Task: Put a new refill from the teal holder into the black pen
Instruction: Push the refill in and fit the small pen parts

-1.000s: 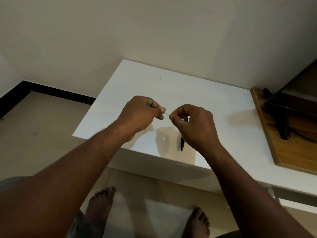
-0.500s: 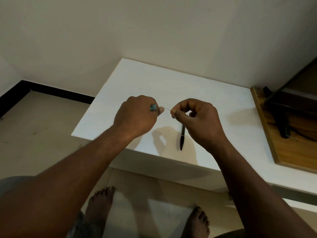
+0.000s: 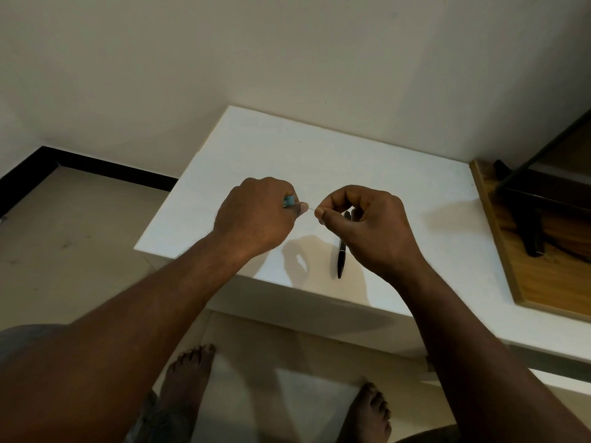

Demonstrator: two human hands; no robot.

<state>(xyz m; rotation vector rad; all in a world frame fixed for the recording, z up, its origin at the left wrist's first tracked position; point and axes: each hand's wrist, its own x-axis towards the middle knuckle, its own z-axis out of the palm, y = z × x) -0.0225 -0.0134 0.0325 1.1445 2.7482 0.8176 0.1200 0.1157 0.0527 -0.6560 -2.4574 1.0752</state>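
Note:
My left hand (image 3: 256, 215) is closed around the teal holder (image 3: 288, 201); only its teal end shows between thumb and fingers. A thin refill (image 3: 311, 209) spans the small gap from the holder to my right hand (image 3: 367, 228), whose thumb and forefinger pinch its end. Both hands hover above the white table (image 3: 319, 155). The black pen (image 3: 341, 254) lies on the table under my right hand, pointing toward the front edge, its far end partly hidden by my fingers.
A wooden board (image 3: 543, 276) with a black stand (image 3: 524, 219) on it occupies the table's right end. The table's front edge runs just below the pen. My bare feet (image 3: 188, 375) are on the floor beneath.
My hands have drawn slightly apart, and a little more of the refill shows between them. More of the pen shows beside my right hand.

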